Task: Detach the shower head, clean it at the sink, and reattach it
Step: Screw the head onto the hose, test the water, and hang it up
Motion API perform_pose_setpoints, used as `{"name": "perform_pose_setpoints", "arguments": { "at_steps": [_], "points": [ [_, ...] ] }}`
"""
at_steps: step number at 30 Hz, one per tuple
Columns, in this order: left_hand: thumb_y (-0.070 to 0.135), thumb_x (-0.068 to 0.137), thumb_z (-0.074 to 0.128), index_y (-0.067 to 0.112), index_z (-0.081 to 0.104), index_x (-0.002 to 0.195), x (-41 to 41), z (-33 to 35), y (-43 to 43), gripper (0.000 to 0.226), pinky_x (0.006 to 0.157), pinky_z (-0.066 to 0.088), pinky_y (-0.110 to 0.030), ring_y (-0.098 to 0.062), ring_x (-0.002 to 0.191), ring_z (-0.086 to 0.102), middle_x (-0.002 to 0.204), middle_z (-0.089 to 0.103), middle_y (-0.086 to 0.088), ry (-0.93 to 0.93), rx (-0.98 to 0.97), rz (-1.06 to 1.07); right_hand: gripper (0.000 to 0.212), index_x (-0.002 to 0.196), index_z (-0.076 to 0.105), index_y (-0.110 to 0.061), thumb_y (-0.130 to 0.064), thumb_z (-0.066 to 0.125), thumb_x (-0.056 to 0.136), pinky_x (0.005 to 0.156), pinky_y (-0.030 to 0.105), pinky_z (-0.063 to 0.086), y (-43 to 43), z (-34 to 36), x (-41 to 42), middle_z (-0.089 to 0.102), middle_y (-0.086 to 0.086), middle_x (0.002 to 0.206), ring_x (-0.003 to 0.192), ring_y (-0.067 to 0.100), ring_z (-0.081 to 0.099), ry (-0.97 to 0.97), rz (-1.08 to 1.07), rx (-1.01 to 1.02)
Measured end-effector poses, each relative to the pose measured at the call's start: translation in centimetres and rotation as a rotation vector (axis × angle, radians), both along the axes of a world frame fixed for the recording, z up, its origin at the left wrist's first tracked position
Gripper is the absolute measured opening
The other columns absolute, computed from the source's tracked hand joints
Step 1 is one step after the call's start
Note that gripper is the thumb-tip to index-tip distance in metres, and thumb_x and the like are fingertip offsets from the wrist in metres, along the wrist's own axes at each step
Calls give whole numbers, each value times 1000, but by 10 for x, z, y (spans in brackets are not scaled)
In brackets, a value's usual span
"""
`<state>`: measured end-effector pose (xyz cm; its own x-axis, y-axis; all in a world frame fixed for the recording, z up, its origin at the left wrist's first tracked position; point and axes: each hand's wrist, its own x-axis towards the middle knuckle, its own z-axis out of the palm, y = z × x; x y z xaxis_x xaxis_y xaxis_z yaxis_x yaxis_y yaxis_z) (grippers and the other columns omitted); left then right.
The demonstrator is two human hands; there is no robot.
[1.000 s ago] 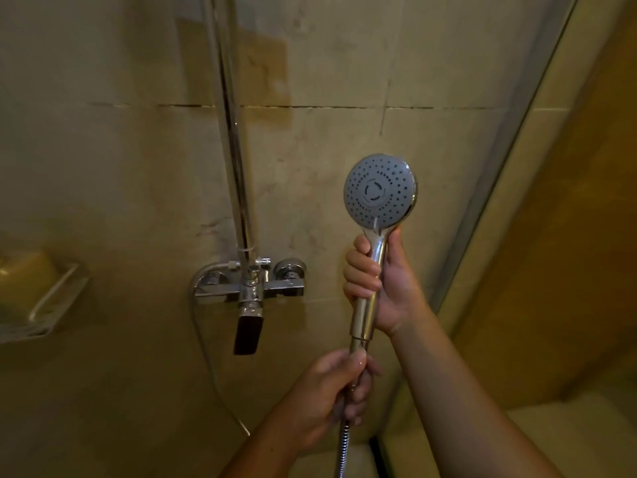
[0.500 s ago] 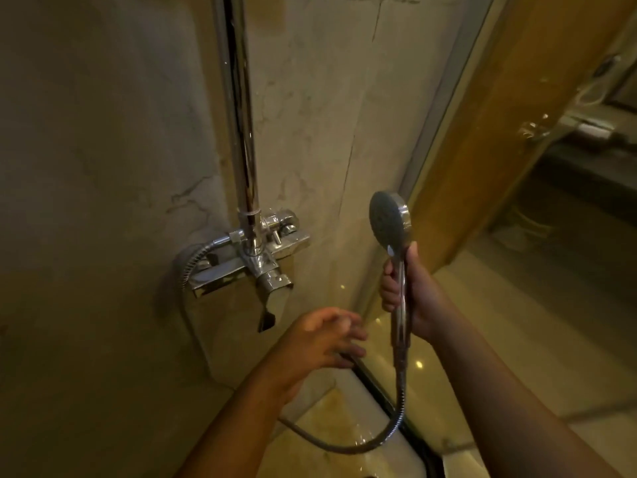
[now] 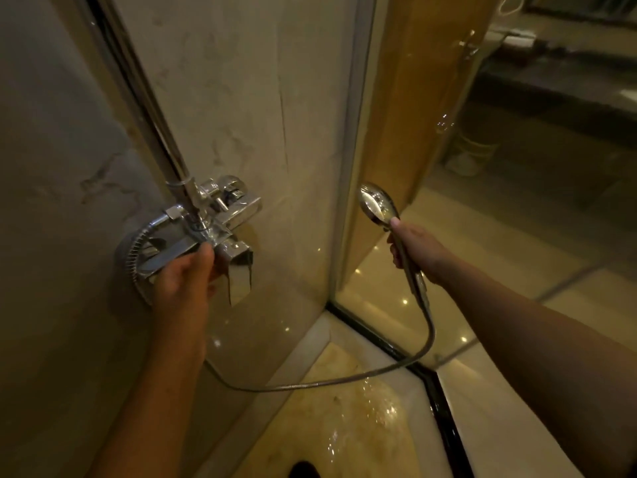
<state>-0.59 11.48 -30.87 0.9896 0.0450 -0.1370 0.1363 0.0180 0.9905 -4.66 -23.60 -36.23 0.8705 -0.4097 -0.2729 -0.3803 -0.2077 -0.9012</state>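
Dimly, the right hand (image 3: 415, 251) stayed wrapped round the shower head (image 3: 377, 203) handle beside the glass door (image 3: 389, 98). The left hand (image 3: 182, 281) covered part of the chrome faucet (image 3: 220, 222); I couldn't tell its grip, its fingers hidden.

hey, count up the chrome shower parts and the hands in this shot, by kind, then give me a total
Shower head: 1
Flexible hose: 1
Wall mixer tap: 1
Riser pipe: 1
Hands: 2, left hand at the tap, right hand gripping the shower head's handle
Total: 6
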Motion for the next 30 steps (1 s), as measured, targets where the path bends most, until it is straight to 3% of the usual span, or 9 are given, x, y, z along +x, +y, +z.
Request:
{"name": "perform_pose_setpoints", "arguments": {
  "at_steps": [5, 7, 10, 13, 16, 18, 21, 25, 30],
  "points": [
    [77, 55, 73, 14, 66, 113, 8, -7, -24, 85, 101, 48, -51, -26, 112, 65, 117, 70, -9, 130, -58, -37, 56, 108, 63, -6, -56, 39, 101, 67, 31, 48, -16, -11, -11, 60, 8, 85, 77, 21, 56, 11, -10, -32],
    [83, 48, 71, 11, 60, 124, 11, -8, -35, 106, 91, 54, -44, -20, 106, 68, 120, 68, -9, 129, -26, -10, 57, 109, 63, -5, -55, 39, 101, 65, 30, 46, -23, -13, -14, 59, 9, 85, 76, 21, 55, 5, -16, -26],
    [69, 72, 67, 11, 54, 127, 10, -8, -54, 81, 62, 55, -30, -8, 69, 71, 99, 70, -5, 63, 31, 66, 56, 111, 62, -5, -55, 39, 101, 64, 30, 44, -35, -19, -21, 59, 8, 86, 75, 20, 54, 7, -15, -7],
    [52, 87, 59, 11, 54, 113, 9, -11, -66, 49, 54, 48, -27, -6, 51, 60, 71, 65, -3, 73, 124, 181, 55, 113, 62, -7, -56, 39, 101, 68, 32, 46, -48, -24, -23, 59, 6, 89, 76, 19, 54, -13, -2, 8],
    [48, 86, 59, 7, 57, 100, 12, -6, -70, 44, 43, 41, -26, -4, 33, 49, 62, 61, -7, 96, 192, 232, 52, 115, 61, -9, -54, 39, 101, 68, 30, 46, -57, -26, -20, 58, 5, 92, 76, 17, 53, -31, 16, 9],
    [52, 82, 59, 6, 60, 101, 14, -5, -70, 50, 50, 42, -29, -10, 38, 51, 59, 61, -7, 128, 211, 249, 49, 117, 60, -9, -51, 38, 103, 66, 28, 45, -61, -24, -17, 56, 3, 91, 77, 16, 51, -49, 27, 23],
    [54, 80, 57, 13, 58, 92, 16, -5, -69, 43, 60, 45, -35, -19, 54, 55, 60, 62, -6, 172, 234, 245, 48, 114, 59, -11, -52, 38, 103, 65, 29, 44, -65, -22, -9, 55, 2, 88, 75, 16, 50, -67, 50, 40],
    [53, 81, 54, 10, 53, 76, 20, -1, -71, 44, 67, 47, -39, -27, 64, 59, 63, 65, -13, 226, 276, 252, 48, 116, 58, -9, -50, 37, 103, 65, 27, 44, -64, -23, -1, 54, 2, 89, 74, 15, 49, -66, 77, 42],
    [55, 77, 56, 11, 56, 91, 17, 0, -70, 46, 69, 49, -42, -25, 66, 61, 63, 64, -9, 232, 280, 234, 47, 116, 58, -8, -49, 38, 103, 65, 27, 44, -64, -26, 2, 55, 3, 89, 75, 16, 50, -62, 78, 45]
  ]
}}
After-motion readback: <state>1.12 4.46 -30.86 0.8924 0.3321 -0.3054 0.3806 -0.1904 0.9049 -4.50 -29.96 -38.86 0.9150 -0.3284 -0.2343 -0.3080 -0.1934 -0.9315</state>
